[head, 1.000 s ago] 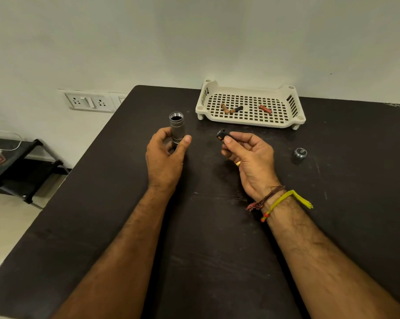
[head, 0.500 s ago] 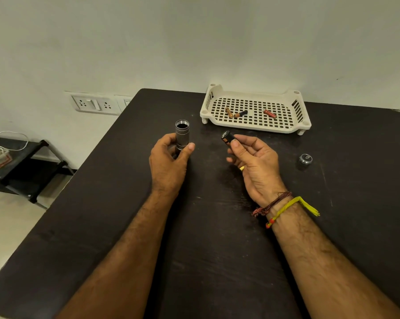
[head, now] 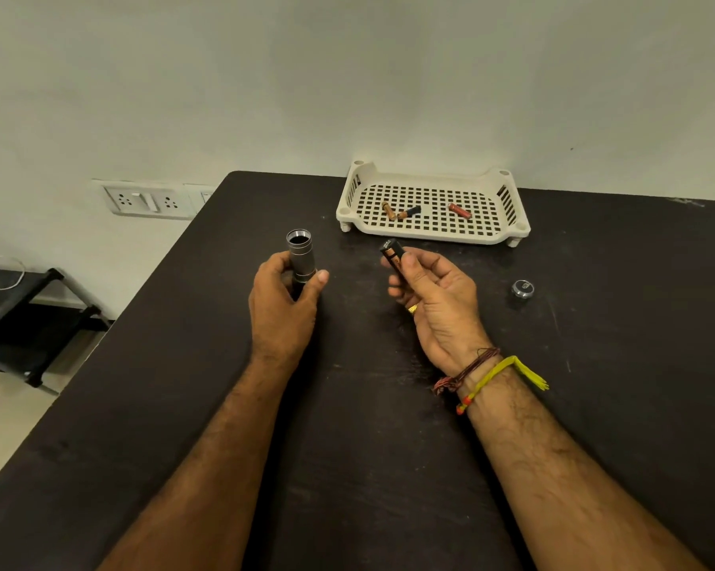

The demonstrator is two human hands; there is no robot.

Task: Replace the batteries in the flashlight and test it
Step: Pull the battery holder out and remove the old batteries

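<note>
While both forearms reach out over the dark table [head: 389, 467], the left hand [head: 283, 313] is wrapped round the flashlight body [head: 301, 259], thumb on 1 side, fingers on the other, clamped on the lower part of the tube. Tube stands roughly upright w/ its open end up; inside looks dark, contents can't be made out. Bottom of the tube is hidden by the hand, so can't tell if it touches the table.

Right hand [head: 434, 307] is palm-up, to the right of the flashlight & apart from it. Thumb & fingertips are pinched on a battery holder [head: 393, 257], a small black piece w/ an orange-copper strip showing, tilted w/ its top end leaning left toward the tube. Can't tell how many cells sit in it. Ring on 1 finger; red & yellow threads [head: 487, 372] tied round that wrist.

Flashlight cap [head: 522, 288], silver-rimmed, sits alone on the table right of the right hand, not touching it.

White perforated tray [head: 430, 236] is at the far edge near the wall. 3 loose batteries lie in it: 2 on the left, a copper one [head: 389, 210] & a copper-black one [head: 409, 212] w/ ends meeting, & a red one [head: 459, 211] apart on the right.

Wall socket panel [head: 150, 198] off the table's left; low black rack [head: 34, 323] on the floor beyond.
</note>
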